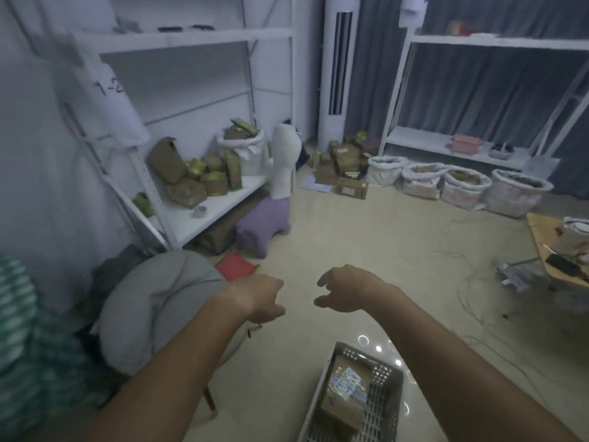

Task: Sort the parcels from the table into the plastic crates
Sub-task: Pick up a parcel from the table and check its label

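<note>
Both bare arms reach forward over the pale glossy floor [366,237]. The left hand [259,298] hangs with its fingers [277,309] curled under toward the palm, and nothing can be seen in them; a thin cord shows at its wrist. The right hand [342,290] is just beside it, a small gap apart, with its fingers [322,280] loosely bent and spread, holding nothing.

Below the hands, at the bottom edge of the view, a grey perforated plastic crate [382,406] stands on the floor. Inside it lies a brown cardboard parcel [344,390] with a white printed label and clear tape on top.

To the left, a white metal shelf rack [223,199] carries several brown taped parcels [191,173] on its low shelf, beside a white woven sack [248,154] filled with more. A purple and white plush animal [274,199] stands in front of the rack. A grey cushion [153,301] lies near the left arm, with a flat red packet [236,266] just behind it. Along the far wall a row of white woven sacks [462,186] sits on the floor, near a heap of cardboard boxes [344,164]. A wooden counter [548,260] shows at the right edge.
</note>
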